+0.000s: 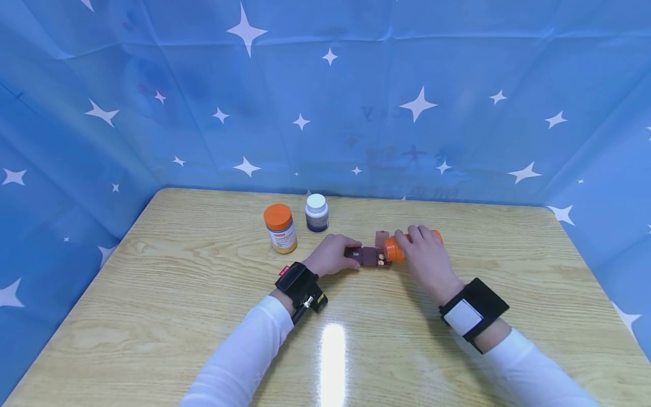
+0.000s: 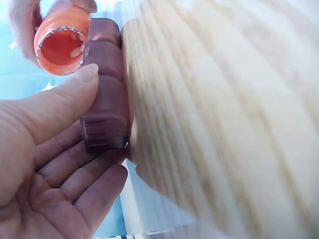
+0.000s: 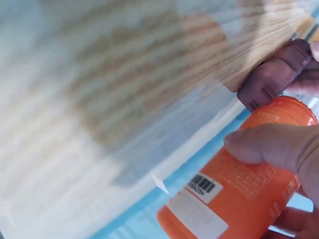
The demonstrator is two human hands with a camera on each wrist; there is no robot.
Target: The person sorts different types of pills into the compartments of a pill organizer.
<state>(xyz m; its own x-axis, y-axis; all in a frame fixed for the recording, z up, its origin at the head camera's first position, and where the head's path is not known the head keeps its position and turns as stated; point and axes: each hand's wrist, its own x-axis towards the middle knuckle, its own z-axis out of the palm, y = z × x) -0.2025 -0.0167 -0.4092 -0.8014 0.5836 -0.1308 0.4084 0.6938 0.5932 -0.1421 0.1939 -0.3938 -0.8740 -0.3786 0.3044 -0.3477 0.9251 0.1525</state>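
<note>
My left hand point(image 1: 330, 255) grips the left end of a dark maroon pill organizer point(image 1: 369, 256) on the table, thumb along its side in the left wrist view. At its right end one lid stands raised, and a few pale pills point(image 1: 381, 260) show in the compartment there. My right hand point(image 1: 429, 261) holds an orange bottle point(image 3: 244, 174) tipped on its side, fingers and thumb wrapped around it. The bottle's uncapped mouth point(image 2: 62, 50) is right at the organizer's edge, with pale pills inside near the rim.
Left of the hands stand a jar with an orange lid point(image 1: 281, 229) and a small bottle with a white cap point(image 1: 317, 213). The wooden table point(image 1: 168, 282) ends at a blue curtain point(image 1: 346, 113) with white stars, which also hangs along both sides.
</note>
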